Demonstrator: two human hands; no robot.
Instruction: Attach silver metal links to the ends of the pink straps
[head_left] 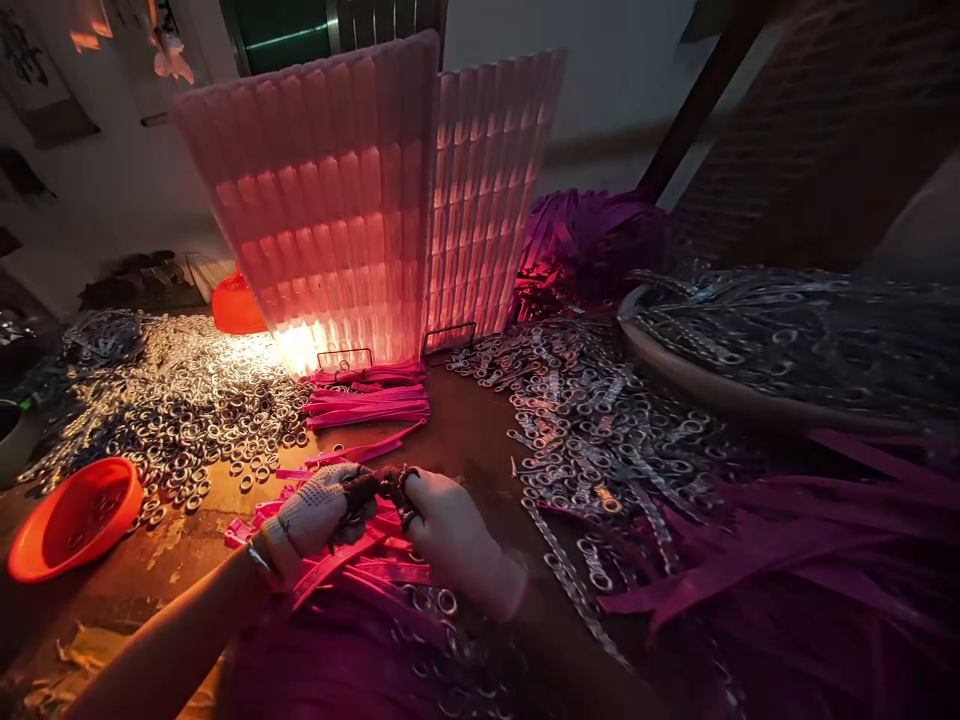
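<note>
My left hand, in a white dotted work glove with dark, worn fingertips, is closed in a pinch. Against its fingertips rests my right hand, also gloved in white, with the fingers curled shut. Something small and dark sits between them, but its kind is hidden by the fingers. Beneath both hands lie bright pink flat straps, crossing one another in a loose pile. A few metal rings show just below my right hand. More pink straps are laid side by side farther back.
Metal rings are heaped at left, beside an orange bowl. Ring-ended chain pieces spread at right, near a heaped basin. Ribbed translucent panels stand before an orange lamp. Purple straps fill the right front.
</note>
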